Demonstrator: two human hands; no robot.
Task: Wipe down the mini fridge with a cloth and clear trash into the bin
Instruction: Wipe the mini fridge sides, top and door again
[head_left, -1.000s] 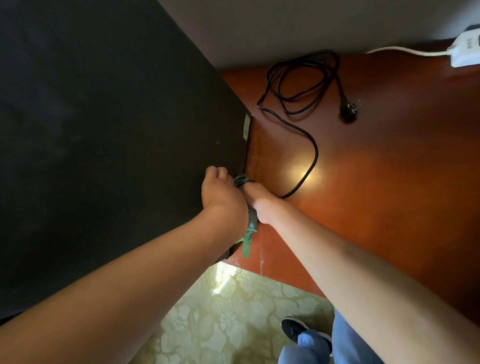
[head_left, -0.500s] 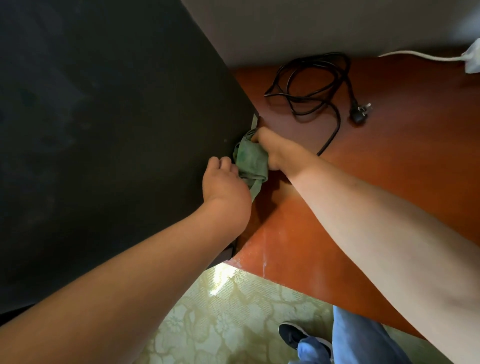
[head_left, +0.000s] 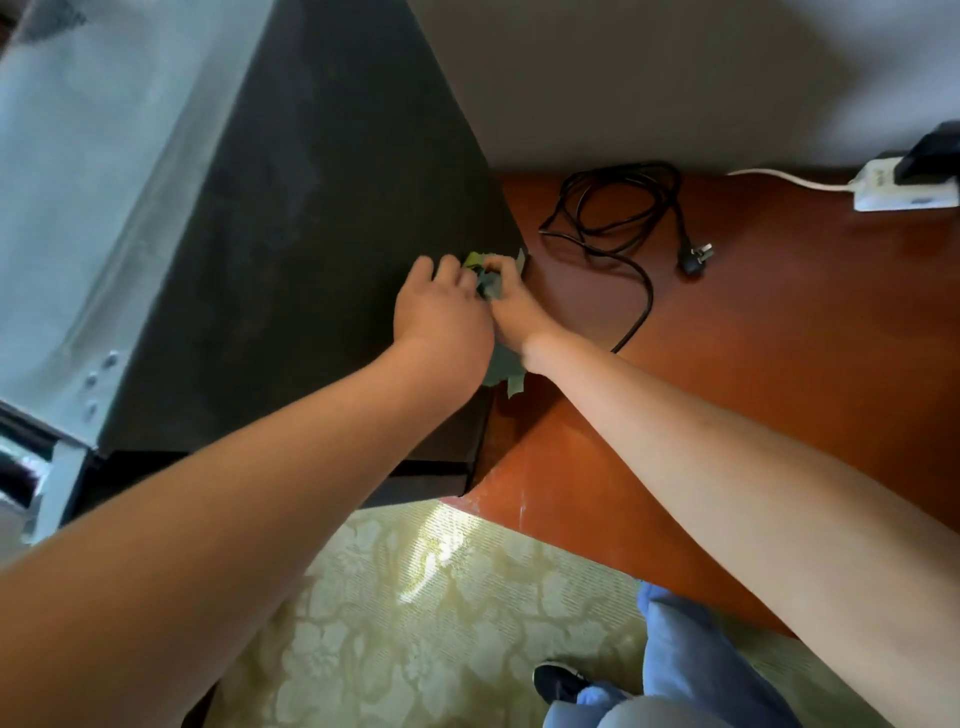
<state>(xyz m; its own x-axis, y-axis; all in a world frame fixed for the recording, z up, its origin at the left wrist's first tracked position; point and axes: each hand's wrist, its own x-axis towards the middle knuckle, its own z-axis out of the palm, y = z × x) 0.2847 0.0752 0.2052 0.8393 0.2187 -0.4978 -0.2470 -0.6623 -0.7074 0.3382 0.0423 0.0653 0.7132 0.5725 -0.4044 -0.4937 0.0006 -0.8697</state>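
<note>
The black mini fridge fills the left and middle, seen from above, standing on a red-brown wooden counter. My left hand rests on the fridge's top near its right edge, fingers curled. My right hand is beside it, holding a green cloth against the fridge's right side at the top edge. A tail of the cloth hangs below my wrists. Most of the cloth is hidden between my two hands.
A black power cord lies coiled on the counter, its plug loose. A white power strip sits at the back right by the wall. A pale grey panel lies left. Patterned carpet, my knee and shoe are below.
The view has pulled back and tilted, showing more of the fridge. My right hand has drawn the cloth back from the far corner toward my left hand along the fridge's right edge.
</note>
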